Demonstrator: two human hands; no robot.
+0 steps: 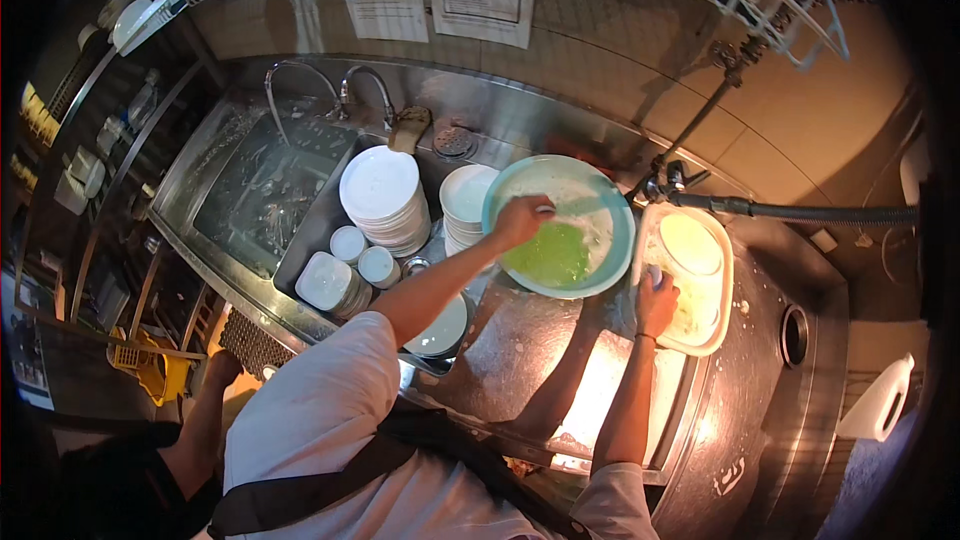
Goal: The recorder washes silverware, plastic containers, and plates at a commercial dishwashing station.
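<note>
My left hand (521,222) reaches over a round pale-green basin (628,229) of sudsy water, its fingers closed on a small pale object (545,209), too little visible to identify. Bright green liquid (553,255) shows at the basin's near side. Over the left edge of a cream rectangular tub (727,270), my right hand (658,307) grips a small whitish object (656,275), mostly hidden by the fingers. Inside that tub is a round pale dish (688,241), with foamy liquid around it.
Stacked white plates (380,184), bowls (469,195) and small square dishes (324,281) fill the sink compartment at left. Beyond is a water-filled sink (262,187) with curved taps (365,79). A black hose (795,210) crosses at right. Another person's arm (199,420) shows lower left.
</note>
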